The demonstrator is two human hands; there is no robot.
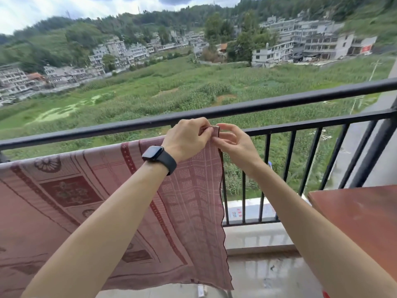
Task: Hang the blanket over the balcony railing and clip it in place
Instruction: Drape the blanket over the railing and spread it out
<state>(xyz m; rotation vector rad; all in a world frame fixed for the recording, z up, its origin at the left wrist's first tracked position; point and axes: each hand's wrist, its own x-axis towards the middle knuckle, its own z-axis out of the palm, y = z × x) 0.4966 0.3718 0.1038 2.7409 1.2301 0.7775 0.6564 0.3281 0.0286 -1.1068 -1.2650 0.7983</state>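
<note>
A pink blanket [90, 190] with dark red patterns hangs along the black balcony railing [279, 104], filling the left and middle of the view. Its upper right corner [214, 132] is raised just below the top rail. My left hand [187, 138], with a black watch on the wrist, pinches that corner from the left. My right hand [234, 143] pinches the same corner from the right, fingers curled at the blanket's edge. No clip can be made out between the fingers.
A reddish-brown tabletop [356, 216] juts in at the lower right. Vertical black bars [266, 179] run under the rail to the right of the blanket. The wet balcony floor [268, 274] lies below, with fields and buildings far beyond.
</note>
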